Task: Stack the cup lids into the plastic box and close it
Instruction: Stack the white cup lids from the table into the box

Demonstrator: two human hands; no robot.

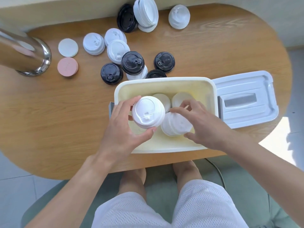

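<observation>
Both hands, left [121, 129] and right [202, 124], each grip a white lid stack [148, 112] inside the box [164, 81]; many lids [131, 63] remain mid-bench, cover [245, 99] off.

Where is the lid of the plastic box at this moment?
In the head view the box lid lies flat on the wooden table, right of the open plastic box and touching its right edge.
</observation>
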